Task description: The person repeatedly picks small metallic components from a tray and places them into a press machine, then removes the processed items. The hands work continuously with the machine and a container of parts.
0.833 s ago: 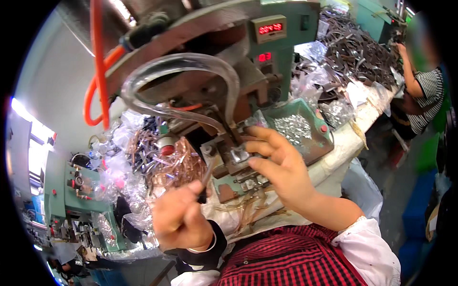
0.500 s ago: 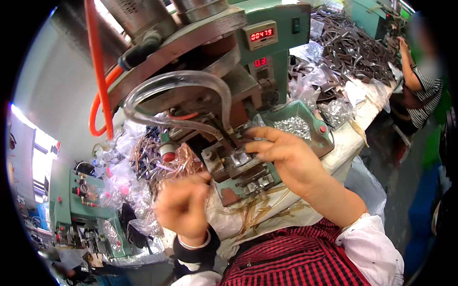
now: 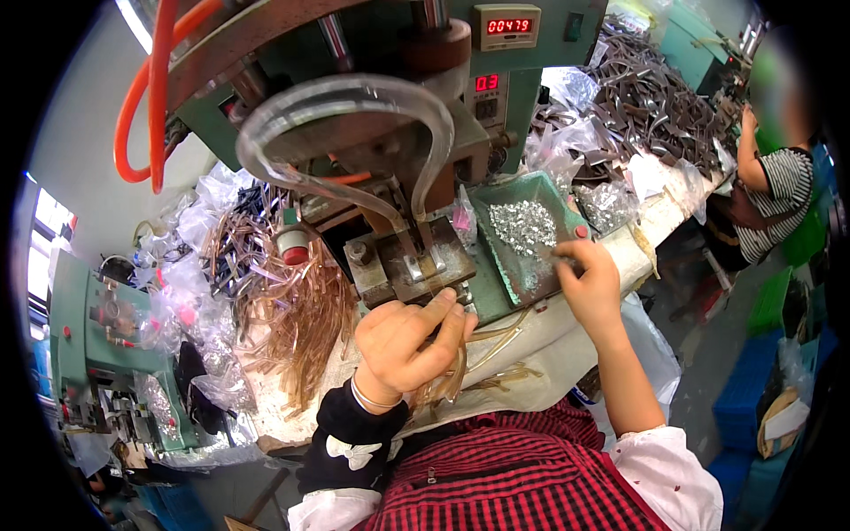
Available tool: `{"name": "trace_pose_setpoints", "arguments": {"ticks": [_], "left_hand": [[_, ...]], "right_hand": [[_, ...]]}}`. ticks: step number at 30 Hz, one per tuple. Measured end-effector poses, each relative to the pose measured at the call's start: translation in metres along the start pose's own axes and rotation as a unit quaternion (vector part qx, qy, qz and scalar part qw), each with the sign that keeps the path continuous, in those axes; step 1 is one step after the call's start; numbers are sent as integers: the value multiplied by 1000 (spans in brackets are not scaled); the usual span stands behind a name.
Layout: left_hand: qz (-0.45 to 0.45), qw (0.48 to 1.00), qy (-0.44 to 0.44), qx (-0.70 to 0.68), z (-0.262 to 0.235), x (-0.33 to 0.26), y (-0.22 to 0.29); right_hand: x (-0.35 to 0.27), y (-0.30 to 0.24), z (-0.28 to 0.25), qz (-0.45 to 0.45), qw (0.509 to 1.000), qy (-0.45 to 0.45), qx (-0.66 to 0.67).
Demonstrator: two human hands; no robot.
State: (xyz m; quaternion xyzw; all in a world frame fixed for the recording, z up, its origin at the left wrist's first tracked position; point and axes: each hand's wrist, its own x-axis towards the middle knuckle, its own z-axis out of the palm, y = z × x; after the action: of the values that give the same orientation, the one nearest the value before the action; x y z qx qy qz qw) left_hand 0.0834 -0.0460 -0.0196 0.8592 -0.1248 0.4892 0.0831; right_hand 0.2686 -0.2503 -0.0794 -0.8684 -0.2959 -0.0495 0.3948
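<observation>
My left hand (image 3: 412, 347) is at the front edge of the steel die block (image 3: 416, 270) of a green press. Its fingers are bent and pressed together, with the index fingertip at the block; whatever they pinch is hidden. Amber, flat plastic strips (image 3: 456, 376) hang just below this hand. To the right, my right hand (image 3: 589, 288) hovers by the near right rim of a green metal tray (image 3: 496, 257). Thumb and forefinger are brought together, and I cannot make out anything between them. Small silvery metal pieces (image 3: 522, 227) lie heaped in the tray.
A clear bent hose (image 3: 350, 93) loops down to the die, and an orange hose (image 3: 159, 97) hangs at left. Brown strips (image 3: 305, 323) and plastic bags pile left of the press. Dark strips (image 3: 655, 111) cover the far bench, where another person (image 3: 779, 186) sits.
My left hand has come right and forward to the die block. My right hand has left the die and moved right to the tray. The view has shifted too.
</observation>
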Motion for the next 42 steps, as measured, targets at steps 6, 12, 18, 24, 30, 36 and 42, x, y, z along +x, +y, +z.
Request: {"name": "trace_pose_setpoints", "arguments": {"ticks": [6, 12, 18, 24, 30, 36, 42], "left_hand": [[-127, 992, -10, 0, -13, -12, 24], [-193, 976, -83, 57, -101, -50, 57], [-237, 932, 17, 274, -123, -22, -33], [-308, 845, -173, 401, -57, -138, -144], [-341, 896, -116, 260, -66, -109, -103], [-510, 852, 84, -81, -72, -85, -59], [-507, 831, 192, -124, -78, -68, -38]], "right_hand": [[5, -6, 28, -119, 985, 54, -113], [-7, -5, 30, -54, 997, 62, -14], [5, -24, 33, -56, 984, 52, 159], [16, -44, 51, -45, 980, 41, 191], [-23, -14, 8, 59, 965, -2, 255], [1, -112, 2, -121, 938, -61, 319], [11, -134, 60, -11, 881, 3, 473]]}}
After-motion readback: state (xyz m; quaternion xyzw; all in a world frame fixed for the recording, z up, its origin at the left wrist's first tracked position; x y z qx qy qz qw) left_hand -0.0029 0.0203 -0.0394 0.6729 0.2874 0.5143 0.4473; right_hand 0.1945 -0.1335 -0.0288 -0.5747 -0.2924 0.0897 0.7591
